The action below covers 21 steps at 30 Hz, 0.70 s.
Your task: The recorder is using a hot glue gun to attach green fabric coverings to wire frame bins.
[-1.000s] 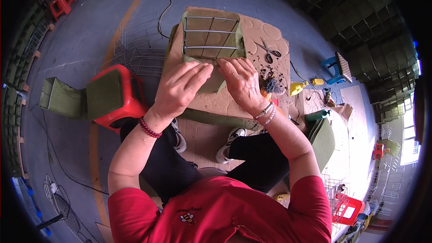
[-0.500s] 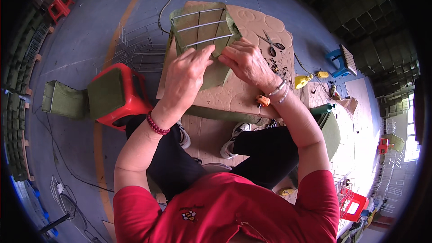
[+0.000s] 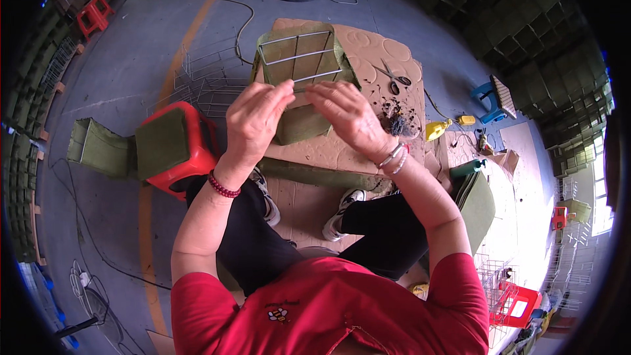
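Hands [image 3: 258, 118] [image 3: 347, 117] near green fabric [image 3: 304, 126], the shirt [image 3: 355, 296] shows lettering [image 3: 282, 304], perhaps stitched.

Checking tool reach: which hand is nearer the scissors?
Right: the right hand is below and left of the scissors in view; the left hand is farther left, beyond the right.

Box [image 3: 299, 69] on table [image 3: 355, 158]; scissors [image 3: 396, 82] right of box; stool [image 3: 198, 148] left of table.
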### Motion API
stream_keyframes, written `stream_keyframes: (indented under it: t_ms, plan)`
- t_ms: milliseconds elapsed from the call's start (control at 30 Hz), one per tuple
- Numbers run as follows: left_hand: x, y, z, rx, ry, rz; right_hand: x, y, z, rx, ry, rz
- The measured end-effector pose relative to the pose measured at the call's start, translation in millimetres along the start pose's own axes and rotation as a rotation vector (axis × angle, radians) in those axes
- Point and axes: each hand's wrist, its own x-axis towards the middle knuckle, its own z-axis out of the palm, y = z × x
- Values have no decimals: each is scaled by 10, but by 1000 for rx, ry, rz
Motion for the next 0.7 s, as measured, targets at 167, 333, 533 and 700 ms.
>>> stream_keyframes:
  t_ms: [167,333,533,700]
  plan:
    - [-78,27,5,-2,-112,74,20,-39,168,53,-27,21]
    - [-130,-3,-55,51,-221,125,102,57,180,87,-29,1]
    - [-92,23,13,95,-251,90,103,126,208,113,-35,-42]
    - [-73,88,97,146,-284,59,107,181,175,133,-100,-1]
